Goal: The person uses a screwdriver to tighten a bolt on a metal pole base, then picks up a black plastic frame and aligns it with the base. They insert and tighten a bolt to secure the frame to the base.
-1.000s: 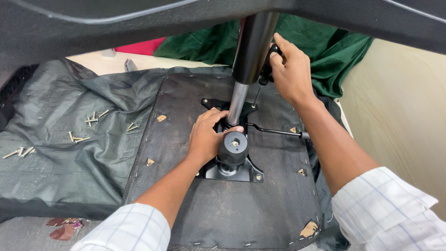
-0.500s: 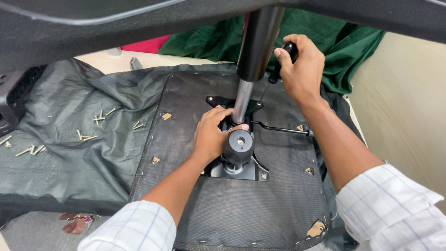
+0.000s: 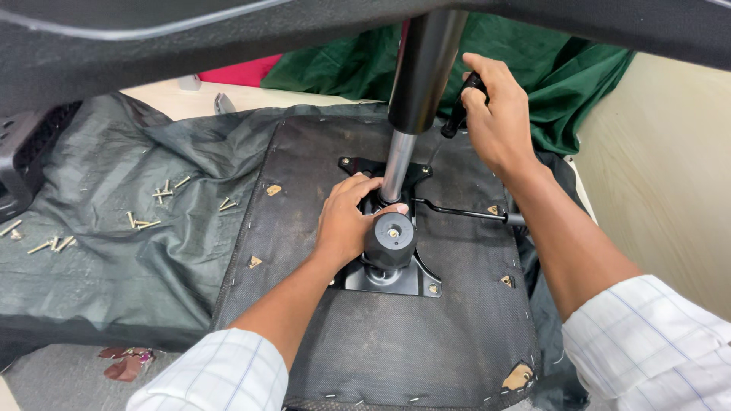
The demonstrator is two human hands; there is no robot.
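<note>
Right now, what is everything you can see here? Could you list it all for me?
Seat underside: one, black fabric, centre, lying face down.
Metal mechanism plate: one, black, bolted on the seat.
Gas cylinder: one, black with a silver rod, standing in the plate.
Lever: one, thin, black, running right from the plate.
Screws: many, silver, scattered on the grey sheet at left.
Green cloth: one, behind.
Left hand: on the plate by the rod.
Right hand: gripping a black handle.
</note>
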